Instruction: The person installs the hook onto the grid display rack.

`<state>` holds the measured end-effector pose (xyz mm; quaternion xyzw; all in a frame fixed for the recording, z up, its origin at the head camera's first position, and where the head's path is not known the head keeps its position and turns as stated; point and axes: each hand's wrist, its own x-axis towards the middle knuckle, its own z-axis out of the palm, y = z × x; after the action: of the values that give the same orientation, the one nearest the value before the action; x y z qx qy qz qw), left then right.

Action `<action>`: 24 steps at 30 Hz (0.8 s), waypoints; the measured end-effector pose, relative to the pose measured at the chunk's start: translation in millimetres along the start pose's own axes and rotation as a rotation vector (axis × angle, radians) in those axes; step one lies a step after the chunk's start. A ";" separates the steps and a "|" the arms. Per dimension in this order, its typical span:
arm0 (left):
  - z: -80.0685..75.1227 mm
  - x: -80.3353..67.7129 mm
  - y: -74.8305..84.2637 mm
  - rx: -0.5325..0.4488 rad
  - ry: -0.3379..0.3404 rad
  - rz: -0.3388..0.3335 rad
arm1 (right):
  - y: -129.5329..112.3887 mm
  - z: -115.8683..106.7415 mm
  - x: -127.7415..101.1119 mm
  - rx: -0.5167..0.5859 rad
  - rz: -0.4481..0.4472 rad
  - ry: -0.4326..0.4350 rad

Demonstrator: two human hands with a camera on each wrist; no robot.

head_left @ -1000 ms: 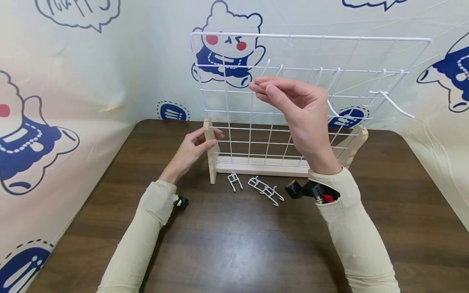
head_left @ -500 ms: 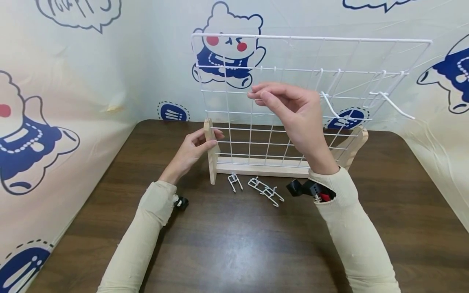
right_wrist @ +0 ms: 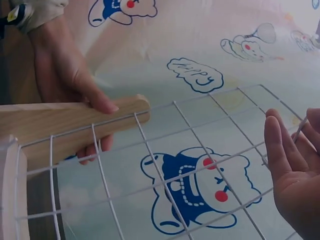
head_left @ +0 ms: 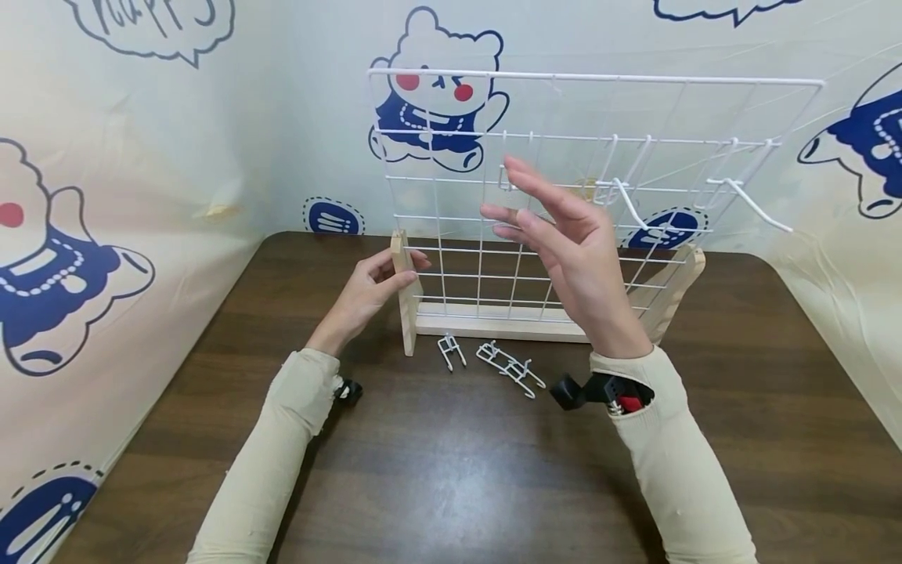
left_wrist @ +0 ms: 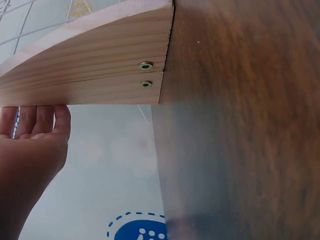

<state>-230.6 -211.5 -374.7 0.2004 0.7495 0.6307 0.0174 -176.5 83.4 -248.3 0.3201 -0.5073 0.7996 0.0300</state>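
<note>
A white wire grid rack (head_left: 599, 77) stands on the table, tilted between wooden side panels. With thumb and fingers on either edge, my left hand (head_left: 362, 286) grips the left wooden panel (head_left: 406, 313); the left wrist view shows its fingers at the panel's edge (left_wrist: 100, 55). My right hand (head_left: 581, 254) is raised before the grid, fingers spread and holding nothing. Just behind its fingertips a white double hook (head_left: 504, 178) hangs from the second wire, mostly hidden by the hand. Two other hooks, a middle one (head_left: 632, 205) and a right one (head_left: 754, 205), hang further right.
On the brown table (head_left: 437, 478), in front of the rack's wooden base bar (head_left: 493, 323), lie a small white hook (head_left: 451, 351) and a cluster of linked-looking white hooks (head_left: 510, 366). A printed cloth (head_left: 310, 117) forms the backdrop behind.
My right hand lowered a white hook onto the grid's second wire, then its pinched fingers spread and let go. My left hand has stayed on the wooden panel.
</note>
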 end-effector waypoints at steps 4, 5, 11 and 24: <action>1.3 -0.5 -0.8 -0.014 0.006 0.008 | -3.2 -2.9 -8.7 -0.018 0.005 -0.009; 1.5 -0.5 -0.8 -0.015 0.007 0.009 | -3.9 -3.9 -11.2 -0.035 0.007 -0.016; 1.4 -0.1 -0.7 -0.012 0.015 0.026 | -0.1 -10.8 -31.5 -0.152 0.050 -0.090; 2.2 1.1 -1.4 -0.026 0.014 0.021 | 7.3 -25.3 -59.5 -0.423 0.188 -0.198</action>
<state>-231.4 -209.2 -376.2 0.2036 0.7394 0.6417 0.0084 -144.2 117.4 -293.5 0.3347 -0.6913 0.6398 -0.0281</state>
